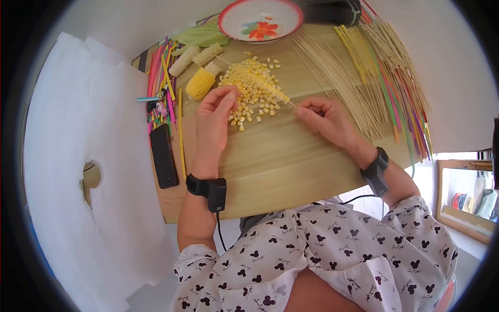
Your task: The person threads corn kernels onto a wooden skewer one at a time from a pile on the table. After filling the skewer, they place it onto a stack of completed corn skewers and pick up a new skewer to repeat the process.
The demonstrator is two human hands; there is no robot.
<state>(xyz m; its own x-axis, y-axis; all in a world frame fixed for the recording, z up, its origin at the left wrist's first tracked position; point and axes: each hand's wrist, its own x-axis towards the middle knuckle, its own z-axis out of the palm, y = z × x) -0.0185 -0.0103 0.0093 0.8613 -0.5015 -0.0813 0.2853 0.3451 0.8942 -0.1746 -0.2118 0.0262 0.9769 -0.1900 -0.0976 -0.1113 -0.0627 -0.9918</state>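
wooden table, head view: right hand had its fingertips pinched on the near end of the skewer, which lay part-loaded across the loose kernels. left hand fingers were drawn together at the pile's edge; couldn't tell if they held a kernel. half-stripped cob sat just beyond. my read: hold the stick steady, pierce each kernel dead centre, slide gently.

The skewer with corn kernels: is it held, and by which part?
The right hand pinches the skewer at its bare near end, with a fingertip grip. The left hand lies on the loose kernels.
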